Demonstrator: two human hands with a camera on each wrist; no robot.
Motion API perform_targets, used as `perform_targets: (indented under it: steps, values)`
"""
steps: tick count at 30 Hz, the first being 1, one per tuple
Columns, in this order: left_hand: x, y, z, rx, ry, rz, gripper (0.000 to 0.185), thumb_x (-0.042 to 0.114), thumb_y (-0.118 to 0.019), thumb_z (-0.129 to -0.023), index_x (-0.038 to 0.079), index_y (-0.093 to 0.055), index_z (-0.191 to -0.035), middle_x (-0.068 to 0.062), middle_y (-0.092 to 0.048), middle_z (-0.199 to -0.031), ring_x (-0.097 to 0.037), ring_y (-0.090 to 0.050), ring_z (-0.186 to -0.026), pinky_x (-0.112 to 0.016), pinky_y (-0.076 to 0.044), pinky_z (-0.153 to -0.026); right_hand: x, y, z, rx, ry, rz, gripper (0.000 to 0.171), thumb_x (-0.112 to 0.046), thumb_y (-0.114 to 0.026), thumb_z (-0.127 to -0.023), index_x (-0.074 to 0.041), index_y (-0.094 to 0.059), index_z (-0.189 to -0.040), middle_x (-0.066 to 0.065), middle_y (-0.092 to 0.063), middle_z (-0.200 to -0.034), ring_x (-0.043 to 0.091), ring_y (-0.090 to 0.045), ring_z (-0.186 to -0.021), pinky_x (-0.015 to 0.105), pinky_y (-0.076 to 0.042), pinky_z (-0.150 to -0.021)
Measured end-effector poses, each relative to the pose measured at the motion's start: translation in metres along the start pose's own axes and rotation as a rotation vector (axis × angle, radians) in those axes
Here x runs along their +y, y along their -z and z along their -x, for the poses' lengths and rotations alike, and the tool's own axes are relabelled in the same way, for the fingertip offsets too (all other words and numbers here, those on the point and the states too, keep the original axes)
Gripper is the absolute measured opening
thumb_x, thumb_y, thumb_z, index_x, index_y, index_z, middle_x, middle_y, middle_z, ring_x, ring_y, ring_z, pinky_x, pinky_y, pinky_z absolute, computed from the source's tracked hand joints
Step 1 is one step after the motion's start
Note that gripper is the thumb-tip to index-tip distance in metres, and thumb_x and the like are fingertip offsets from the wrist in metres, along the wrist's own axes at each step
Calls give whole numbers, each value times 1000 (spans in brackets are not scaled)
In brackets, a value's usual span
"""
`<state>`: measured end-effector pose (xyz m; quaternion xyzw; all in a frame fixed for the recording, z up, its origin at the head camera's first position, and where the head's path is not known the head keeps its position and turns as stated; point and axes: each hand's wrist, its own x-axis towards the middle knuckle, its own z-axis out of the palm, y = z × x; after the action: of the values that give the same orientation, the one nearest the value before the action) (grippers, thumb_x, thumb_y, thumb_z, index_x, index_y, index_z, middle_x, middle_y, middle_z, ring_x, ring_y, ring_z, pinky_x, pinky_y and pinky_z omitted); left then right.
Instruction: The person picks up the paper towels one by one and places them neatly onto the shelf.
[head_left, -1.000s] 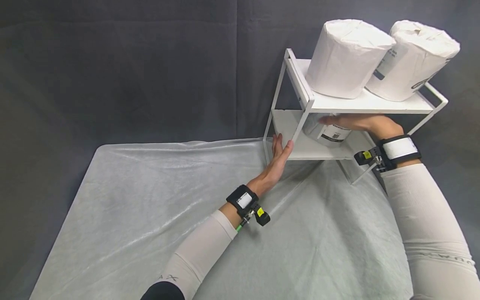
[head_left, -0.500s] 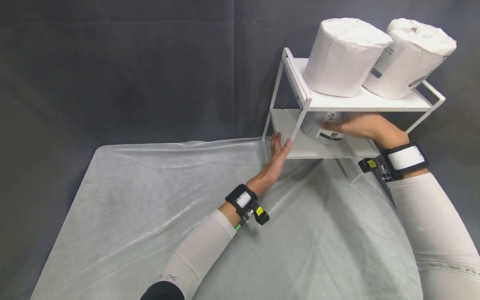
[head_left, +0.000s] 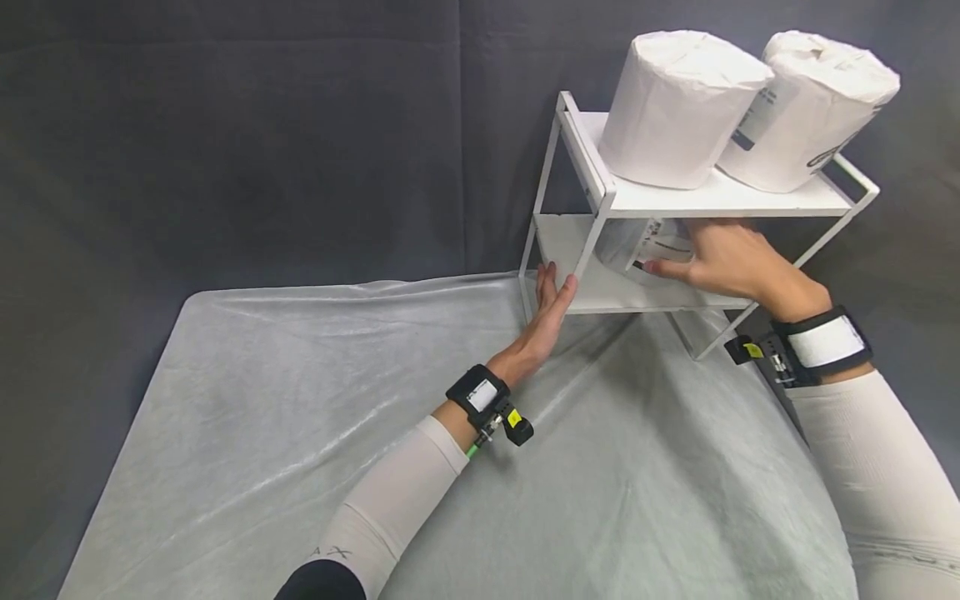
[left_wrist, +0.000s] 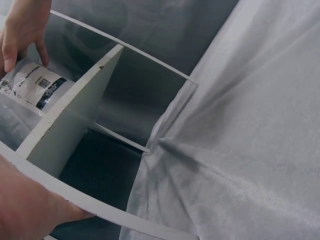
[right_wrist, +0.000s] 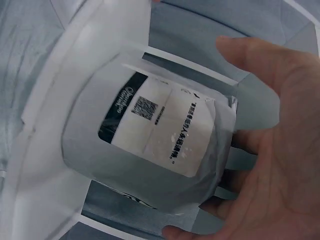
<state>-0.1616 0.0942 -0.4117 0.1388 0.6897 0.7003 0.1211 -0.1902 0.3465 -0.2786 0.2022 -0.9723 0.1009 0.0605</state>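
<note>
**Wrapped roll held on lower shelf, rack steadied by left hand**

A wrapped paper roll point(head_left: 651, 250) is held on the lower shelf of a white two-tier rack point(head_left: 720, 200) by the right hand point(head_left: 723, 258). The roll is seen tilted, its printed label with a code facing the hand — in the right wrist view the roll point(right_wrist: 150, 145) is cupped by the palm point(right_wrist: 280, 165), fingers curved round its far side, thumb above it. The grip is loose rather than tight; the fingertips are seen at the label's edge in the head view.

The left hand point(head_left: 547, 312) is laid flat against the rack's front left post, fingers straight and together, thumb touching the edge of the lower shelf. In the left wrist view only a part of that hand point(left_wrist: 25, 205) is seen, pressed under the white frame bar point(left_wrist: 100, 210).

Above the right hand, on the top shelf, two more wrapped rolls are stood upright, touching each other — one point(head_left: 678, 104) nearer the left hand, the other point(head_left: 810, 108) further out to the right. The rack is stood on a pale grey sheet point(head_left: 300, 433), which is spread under both forearms. A dark grey backdrop point(head_left: 262, 142) is hung behind the rack. Bands with small devices are worn on both wrists.
</note>
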Motion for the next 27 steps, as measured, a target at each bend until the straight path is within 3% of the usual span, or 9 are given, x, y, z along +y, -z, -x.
perform_targets:
  steps: [4,7,11,15,19,23,27]
  values:
    - [1,0,0,-16,5,-2,90,70,-25,-104,21,11,-171,2,28,-174,-19,23,-160,-55,3,-130,-2,-1,10,29,25,35,97,-45,-82,-89,-11,-30,-165,23,-59,-114,40,-59,-92,62,-49,-73]
    - [2,1,-1,-20,6,-3,91,71,-24,-103,22,12,-171,4,29,-174,-21,24,-160,-57,3,-130,-6,-2,16,61,48,36,103,-42,-85,-87,-13,-29,-167,31,-56,-134,51,-59,-112,70,-48,-80]
    - [3,4,0,-11,7,-16,92,73,-23,-103,23,12,-171,3,29,-174,-21,23,-160,-57,2,-130,-12,-4,27,73,51,23,105,-41,-87,-84,-13,-29,-168,34,-35,-160,60,-41,-136,80,-41,-89]
    - [2,5,-1,-16,3,-19,91,72,-23,-104,22,13,-171,2,29,-174,-20,23,-160,-56,2,-130,-16,-12,43,103,57,27,104,-42,-89,-81,-10,-35,-165,33,-41,-154,59,-41,-134,78,-42,-88]
    - [1,4,-3,-24,-7,-14,90,69,-24,-104,21,13,-170,0,30,-174,-20,25,-160,-56,3,-130,-17,-22,61,140,67,3,103,-38,-91,-78,-7,-40,-162,33,-34,-161,60,-35,-143,81,-41,-92]
    - [0,3,-4,-27,-15,-10,90,68,-24,-105,20,13,-170,-4,30,-174,-22,24,-160,-56,4,-130,-18,-32,78,120,41,-19,105,-38,-92,-78,-8,-38,-164,31,-30,-166,58,-31,-148,84,-35,-98]
    - [-2,2,-2,-35,-6,-7,89,68,-24,-105,20,13,-170,-2,30,-174,-22,25,-160,-57,3,-130,-19,-42,94,88,19,-24,107,-39,-92,-78,-8,-37,-164,28,-31,-166,57,-32,-148,83,-37,-95]
